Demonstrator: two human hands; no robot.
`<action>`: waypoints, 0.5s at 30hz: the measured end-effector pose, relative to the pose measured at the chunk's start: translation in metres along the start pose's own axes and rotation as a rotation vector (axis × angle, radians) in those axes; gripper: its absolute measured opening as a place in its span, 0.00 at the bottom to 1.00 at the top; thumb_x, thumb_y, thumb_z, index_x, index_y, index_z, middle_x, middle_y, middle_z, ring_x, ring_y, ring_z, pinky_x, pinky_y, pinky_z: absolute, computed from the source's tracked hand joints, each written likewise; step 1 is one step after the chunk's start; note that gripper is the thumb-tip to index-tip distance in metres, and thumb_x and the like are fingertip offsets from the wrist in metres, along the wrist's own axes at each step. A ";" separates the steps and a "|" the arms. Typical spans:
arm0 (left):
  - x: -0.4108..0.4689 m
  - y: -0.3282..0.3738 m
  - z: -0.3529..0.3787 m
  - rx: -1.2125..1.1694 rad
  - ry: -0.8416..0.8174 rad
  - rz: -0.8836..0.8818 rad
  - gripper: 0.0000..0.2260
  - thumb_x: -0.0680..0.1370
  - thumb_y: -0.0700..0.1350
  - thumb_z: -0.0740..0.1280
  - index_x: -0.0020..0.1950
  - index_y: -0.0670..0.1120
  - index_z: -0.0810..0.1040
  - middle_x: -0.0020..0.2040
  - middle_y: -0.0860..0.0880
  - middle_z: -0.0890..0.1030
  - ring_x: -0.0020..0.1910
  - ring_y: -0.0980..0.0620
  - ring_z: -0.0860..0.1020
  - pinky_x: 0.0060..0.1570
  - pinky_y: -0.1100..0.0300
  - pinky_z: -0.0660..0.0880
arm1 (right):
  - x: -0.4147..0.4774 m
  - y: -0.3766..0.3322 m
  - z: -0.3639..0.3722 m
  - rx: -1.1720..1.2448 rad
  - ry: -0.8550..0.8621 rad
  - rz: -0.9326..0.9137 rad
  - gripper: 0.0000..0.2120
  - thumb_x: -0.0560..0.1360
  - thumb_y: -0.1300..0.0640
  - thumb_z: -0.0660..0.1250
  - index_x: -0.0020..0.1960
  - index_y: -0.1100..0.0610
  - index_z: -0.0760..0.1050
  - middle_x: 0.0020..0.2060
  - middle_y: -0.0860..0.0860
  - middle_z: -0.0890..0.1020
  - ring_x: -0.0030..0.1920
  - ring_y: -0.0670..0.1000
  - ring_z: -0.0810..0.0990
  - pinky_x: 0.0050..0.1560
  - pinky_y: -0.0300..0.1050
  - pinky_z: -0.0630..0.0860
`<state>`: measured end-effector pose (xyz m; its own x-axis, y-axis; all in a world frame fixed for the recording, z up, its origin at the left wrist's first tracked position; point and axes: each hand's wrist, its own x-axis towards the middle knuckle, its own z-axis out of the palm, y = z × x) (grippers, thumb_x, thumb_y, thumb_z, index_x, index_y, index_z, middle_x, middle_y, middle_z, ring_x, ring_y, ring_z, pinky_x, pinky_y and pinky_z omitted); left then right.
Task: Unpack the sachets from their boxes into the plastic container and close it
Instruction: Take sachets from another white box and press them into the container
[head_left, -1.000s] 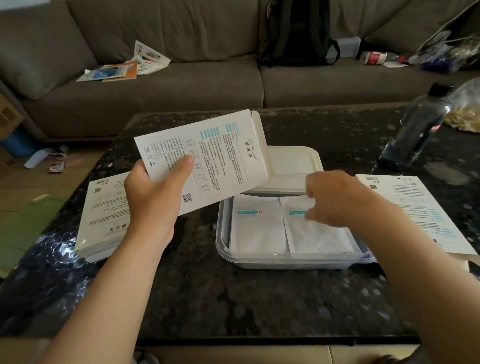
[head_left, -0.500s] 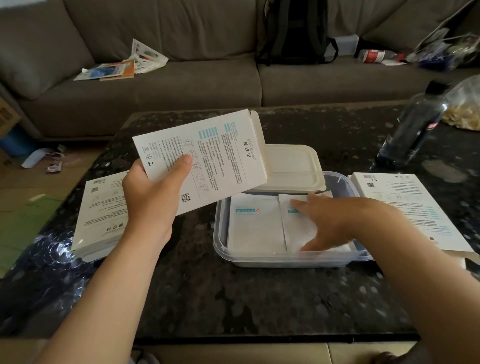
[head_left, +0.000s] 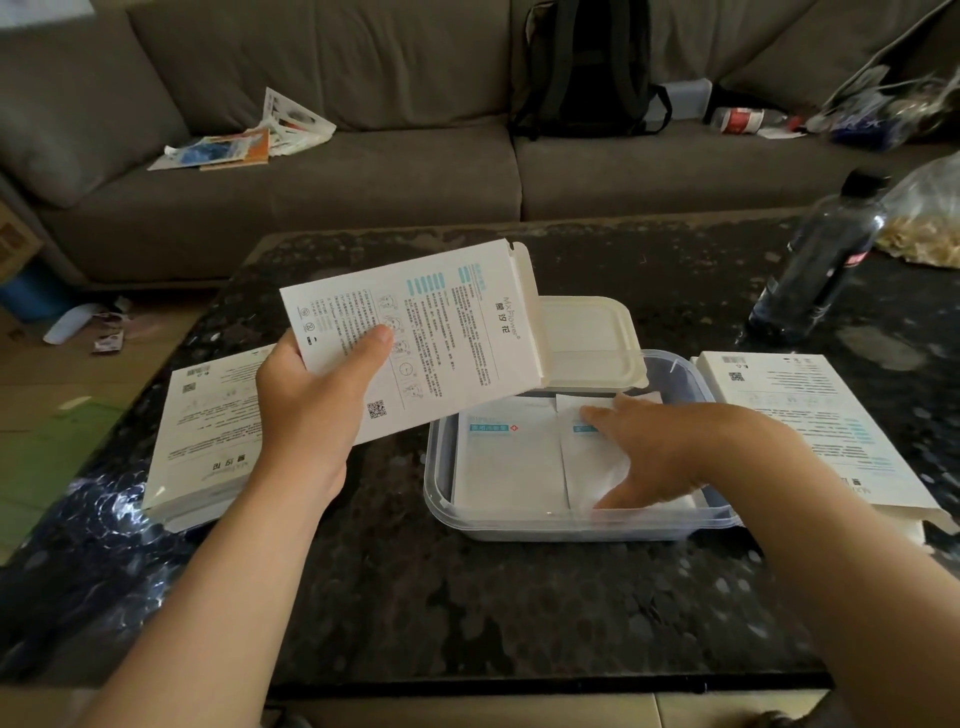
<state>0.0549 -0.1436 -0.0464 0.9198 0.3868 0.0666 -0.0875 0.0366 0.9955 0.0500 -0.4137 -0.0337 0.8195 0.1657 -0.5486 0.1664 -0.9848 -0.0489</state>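
Sachets (head_left: 506, 457), white, flat and blue-labelled, are laid side by side inside the clear rectangular plastic container (head_left: 436, 499), which is set on the black speckled stone counter (head_left: 467, 597). Of the hands, the right hand (head_left: 660, 452) is spread flat with fingers straight and is pressed on the right-hand sachet, nothing being gripped. The left hand (head_left: 311, 410) is curled round a flat white printed cardboard box (head_left: 415, 332), thumb on its face, and the box is held tilted above the container's far left corner. A cream plastic lid (head_left: 587, 338) is placed at the container's far edge. A second white box (head_left: 208, 436) is laid left of the container and a third white box (head_left: 810, 426) right of it; a dark plastic bottle (head_left: 821, 260) is stood beyond the container, to its right
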 end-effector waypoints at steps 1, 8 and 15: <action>0.000 0.000 0.001 0.001 -0.006 0.002 0.10 0.78 0.45 0.77 0.58 0.53 0.83 0.51 0.58 0.88 0.50 0.59 0.87 0.40 0.62 0.84 | -0.004 -0.001 -0.007 0.065 0.064 -0.018 0.43 0.70 0.35 0.72 0.78 0.45 0.58 0.74 0.47 0.68 0.72 0.53 0.70 0.70 0.52 0.70; -0.002 -0.001 0.004 0.021 -0.092 -0.017 0.10 0.77 0.45 0.77 0.58 0.52 0.85 0.54 0.55 0.88 0.54 0.53 0.87 0.52 0.49 0.84 | -0.021 -0.021 -0.042 1.021 0.601 -0.198 0.07 0.78 0.59 0.69 0.56 0.53 0.77 0.47 0.48 0.84 0.45 0.51 0.85 0.46 0.45 0.84; -0.005 0.002 0.004 0.018 -0.142 -0.011 0.10 0.78 0.45 0.76 0.59 0.51 0.85 0.55 0.54 0.88 0.55 0.52 0.87 0.56 0.45 0.83 | -0.021 -0.023 -0.039 1.380 0.443 -0.209 0.06 0.79 0.63 0.67 0.55 0.60 0.78 0.51 0.53 0.84 0.50 0.58 0.83 0.43 0.48 0.82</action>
<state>0.0520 -0.1488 -0.0449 0.9657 0.2519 0.0635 -0.0715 0.0228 0.9972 0.0503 -0.3921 0.0109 0.9872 0.0589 -0.1479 -0.1365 -0.1653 -0.9767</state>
